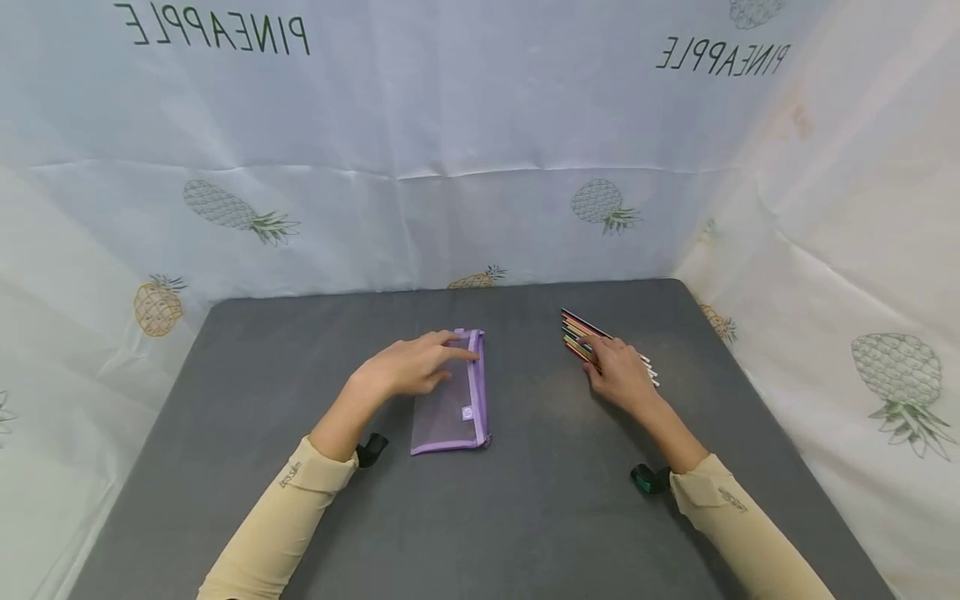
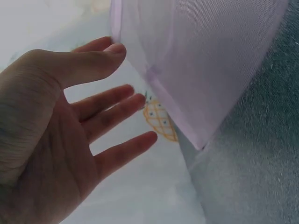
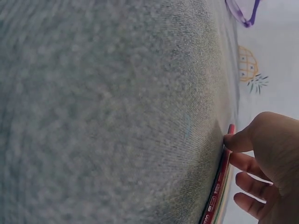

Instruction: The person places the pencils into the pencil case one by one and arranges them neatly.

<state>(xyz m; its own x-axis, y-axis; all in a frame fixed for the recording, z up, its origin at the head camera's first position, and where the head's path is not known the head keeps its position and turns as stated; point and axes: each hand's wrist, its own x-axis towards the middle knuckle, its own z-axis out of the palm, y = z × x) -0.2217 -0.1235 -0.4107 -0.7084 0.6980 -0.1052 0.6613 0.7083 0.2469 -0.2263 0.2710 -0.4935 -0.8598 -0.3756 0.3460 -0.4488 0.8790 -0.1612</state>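
Note:
A see-through mesh pencil pouch (image 1: 442, 417) with purple edging and a zip lies left of centre on the dark table. Over its upper half is my left hand (image 1: 412, 362), fingers loosely spread, the index finger pointing across the zip side. In the left wrist view, thumb and fingertips are beside the edge of the mesh pouch (image 2: 205, 60). My right hand (image 1: 618, 371) is at a row of coloured pencils (image 1: 581, 327) lying slantwise. Its thumb and index finger pinch a red coloured pencil (image 3: 217, 193) at the row's near side, seen in the right wrist view.
The dark grey table (image 1: 525, 517) reaches back to a white pineapple-print curtain (image 1: 510, 225), which also hangs at both sides. A small black device (image 1: 371, 450) sits under the left wrist, another black device (image 1: 649, 479) under the right.

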